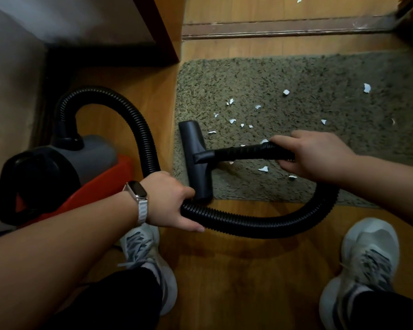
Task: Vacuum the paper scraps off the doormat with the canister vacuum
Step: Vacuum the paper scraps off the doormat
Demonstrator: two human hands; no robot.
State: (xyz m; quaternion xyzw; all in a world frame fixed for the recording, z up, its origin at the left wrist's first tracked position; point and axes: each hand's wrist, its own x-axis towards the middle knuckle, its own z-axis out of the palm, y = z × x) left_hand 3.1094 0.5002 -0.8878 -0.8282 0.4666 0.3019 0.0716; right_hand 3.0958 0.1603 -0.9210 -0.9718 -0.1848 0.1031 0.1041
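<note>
Seen from the head: the right hand (312, 156) clasps the hose (260, 225) behind the nozzle (196, 160), and the left hand (169, 201) clasps its slack. The nozzle sits at the left edge of the doormat (320, 75), with paper scraps (231, 121) scattered to its right. I'd sweep slowly rightward, nozzle flat.

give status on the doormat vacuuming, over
Left hand grips hose, right hand grips it behind the nozzle. Nozzle on left edge of doormat, paper scraps scattered across it. Hose loop crosses mat's near edge.
</note>
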